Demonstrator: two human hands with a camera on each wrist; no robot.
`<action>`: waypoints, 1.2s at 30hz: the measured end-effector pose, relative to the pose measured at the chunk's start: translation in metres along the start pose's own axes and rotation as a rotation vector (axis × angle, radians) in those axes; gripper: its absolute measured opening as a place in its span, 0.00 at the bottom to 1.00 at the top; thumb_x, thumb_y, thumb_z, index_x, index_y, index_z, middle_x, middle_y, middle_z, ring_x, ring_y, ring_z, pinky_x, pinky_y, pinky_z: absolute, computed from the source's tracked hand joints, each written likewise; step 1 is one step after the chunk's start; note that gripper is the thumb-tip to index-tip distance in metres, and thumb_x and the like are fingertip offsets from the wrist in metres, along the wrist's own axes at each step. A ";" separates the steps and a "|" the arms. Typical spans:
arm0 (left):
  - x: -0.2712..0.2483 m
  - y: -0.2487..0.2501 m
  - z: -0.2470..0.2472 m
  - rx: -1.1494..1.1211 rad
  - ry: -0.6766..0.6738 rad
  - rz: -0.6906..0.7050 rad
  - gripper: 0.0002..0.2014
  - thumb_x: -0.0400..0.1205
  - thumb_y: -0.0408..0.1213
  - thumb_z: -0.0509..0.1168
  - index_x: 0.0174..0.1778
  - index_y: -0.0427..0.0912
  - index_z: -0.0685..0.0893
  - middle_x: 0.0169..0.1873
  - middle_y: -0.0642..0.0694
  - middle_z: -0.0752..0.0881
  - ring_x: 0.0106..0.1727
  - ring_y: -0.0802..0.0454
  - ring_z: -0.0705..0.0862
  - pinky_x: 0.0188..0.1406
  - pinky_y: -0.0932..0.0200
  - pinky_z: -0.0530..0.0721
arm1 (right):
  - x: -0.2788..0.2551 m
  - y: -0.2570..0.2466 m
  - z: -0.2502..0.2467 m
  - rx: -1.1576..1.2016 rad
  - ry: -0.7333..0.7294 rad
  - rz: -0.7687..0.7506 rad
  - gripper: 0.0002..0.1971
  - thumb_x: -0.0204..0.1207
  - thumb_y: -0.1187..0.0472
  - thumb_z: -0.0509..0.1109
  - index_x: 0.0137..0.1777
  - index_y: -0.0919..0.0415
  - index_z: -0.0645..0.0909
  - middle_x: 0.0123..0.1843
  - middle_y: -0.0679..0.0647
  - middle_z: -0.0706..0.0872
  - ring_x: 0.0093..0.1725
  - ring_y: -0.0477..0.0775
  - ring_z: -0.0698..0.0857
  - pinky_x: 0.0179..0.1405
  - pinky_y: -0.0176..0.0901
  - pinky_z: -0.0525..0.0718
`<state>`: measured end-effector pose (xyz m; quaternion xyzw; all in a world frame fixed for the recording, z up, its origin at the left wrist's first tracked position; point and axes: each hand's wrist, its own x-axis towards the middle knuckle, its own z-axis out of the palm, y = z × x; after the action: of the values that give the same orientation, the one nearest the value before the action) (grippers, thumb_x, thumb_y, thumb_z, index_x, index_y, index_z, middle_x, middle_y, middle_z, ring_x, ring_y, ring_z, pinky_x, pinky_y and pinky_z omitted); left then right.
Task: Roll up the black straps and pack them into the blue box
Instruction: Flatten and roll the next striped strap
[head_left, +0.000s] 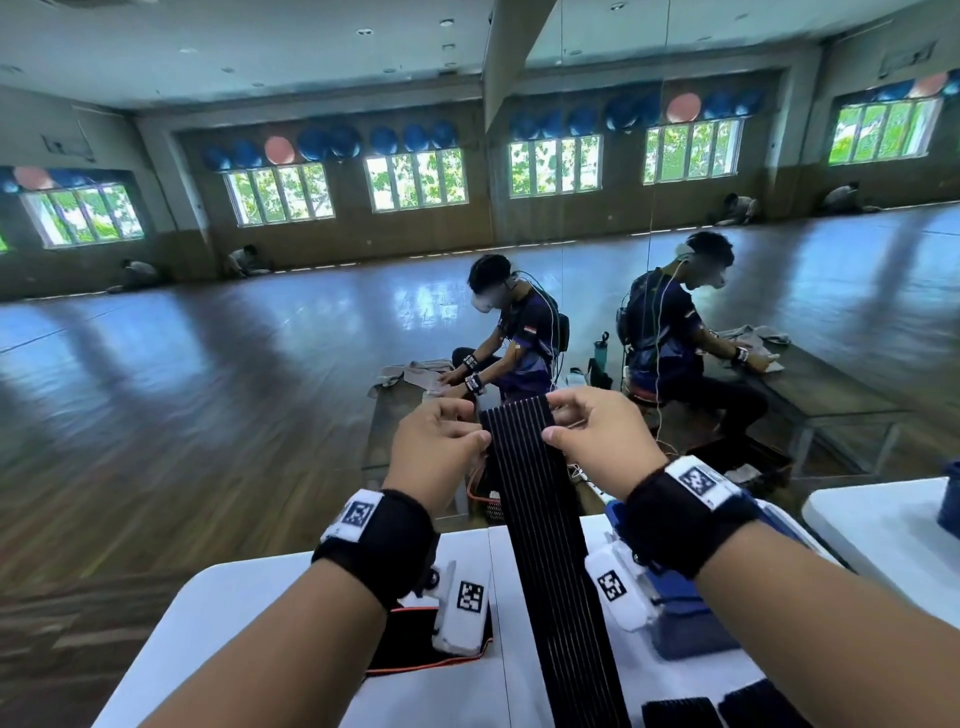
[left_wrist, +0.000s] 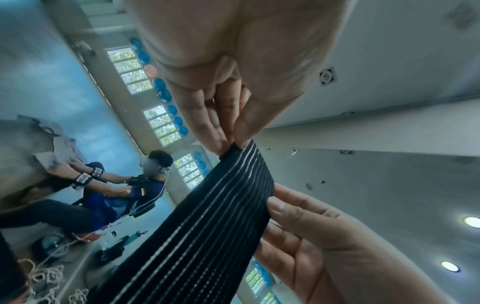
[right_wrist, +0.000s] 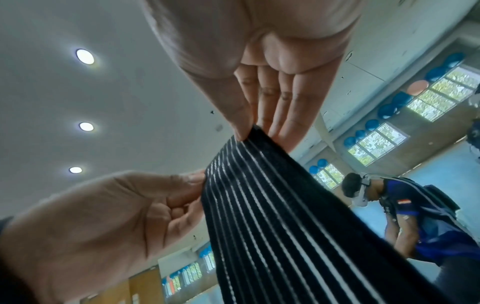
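A long black strap (head_left: 550, 545) with thin pale lines hangs stretched from chest height down past the white table (head_left: 249, 623). My left hand (head_left: 447, 441) pinches its top left corner and my right hand (head_left: 587, 426) pinches the top right corner. In the left wrist view, my left hand (left_wrist: 231, 142) nips the strap (left_wrist: 207, 222) between thumb and fingers. In the right wrist view, my right hand (right_wrist: 249, 131) does the same at the strap (right_wrist: 272, 205) edge. The blue box (head_left: 691, 623) sits on the table under my right wrist. Two rolled black straps (head_left: 680, 714) lie at the near right.
Another black strap with orange trim (head_left: 415, 649) lies on the table below my left wrist. A second white table (head_left: 883, 525) stands to the right. A seated person (head_left: 519, 338) works by a mirror wall ahead, past a wide wooden floor.
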<state>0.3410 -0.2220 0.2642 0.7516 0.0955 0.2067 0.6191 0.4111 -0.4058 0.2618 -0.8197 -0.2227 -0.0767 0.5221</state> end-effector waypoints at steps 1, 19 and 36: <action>0.005 0.001 0.001 0.014 0.010 0.010 0.15 0.78 0.24 0.74 0.58 0.41 0.84 0.39 0.43 0.94 0.44 0.47 0.94 0.51 0.46 0.93 | 0.005 -0.002 0.001 -0.012 0.002 0.009 0.17 0.71 0.68 0.78 0.56 0.47 0.87 0.40 0.43 0.90 0.41 0.42 0.89 0.56 0.50 0.90; -0.081 -0.127 0.013 0.609 -0.173 0.129 0.11 0.75 0.31 0.72 0.49 0.52 0.88 0.42 0.57 0.91 0.41 0.59 0.87 0.50 0.64 0.84 | -0.102 0.103 0.054 -0.396 -0.241 0.066 0.08 0.70 0.64 0.76 0.48 0.52 0.87 0.45 0.50 0.90 0.49 0.55 0.88 0.46 0.38 0.76; -0.262 -0.260 0.011 0.766 -0.606 -0.088 0.05 0.77 0.39 0.72 0.47 0.51 0.87 0.43 0.54 0.88 0.46 0.52 0.85 0.48 0.56 0.82 | -0.309 0.184 0.076 -0.454 -0.736 0.206 0.14 0.73 0.71 0.66 0.55 0.58 0.85 0.54 0.54 0.86 0.55 0.57 0.83 0.57 0.47 0.81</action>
<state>0.1400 -0.2805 -0.0402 0.9469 0.0121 -0.0977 0.3062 0.2100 -0.4921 -0.0337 -0.9043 -0.2881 0.2256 0.2197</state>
